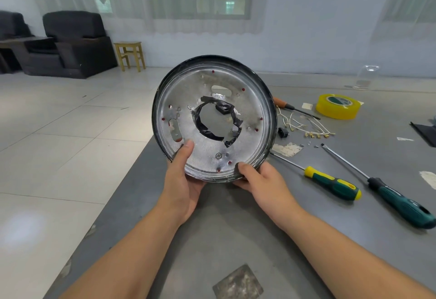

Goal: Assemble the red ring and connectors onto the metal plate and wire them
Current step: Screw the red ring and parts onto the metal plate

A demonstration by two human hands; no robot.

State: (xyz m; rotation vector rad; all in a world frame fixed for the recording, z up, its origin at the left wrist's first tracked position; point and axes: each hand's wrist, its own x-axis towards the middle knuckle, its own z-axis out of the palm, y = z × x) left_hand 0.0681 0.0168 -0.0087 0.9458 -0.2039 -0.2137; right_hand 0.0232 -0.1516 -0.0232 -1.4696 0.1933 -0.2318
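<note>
Both hands, left (181,187) and right (264,184), grip the round black-rimmed metal plate (207,138) by its lower rim, tilting it upright above the grey table's (236,228) left edge so you can inspect its holes

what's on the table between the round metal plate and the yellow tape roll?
Head view: an orange-handled screwdriver, with loose white wires with brass terminals just nearer, between the round metal plate and yellow tape roll.
</note>
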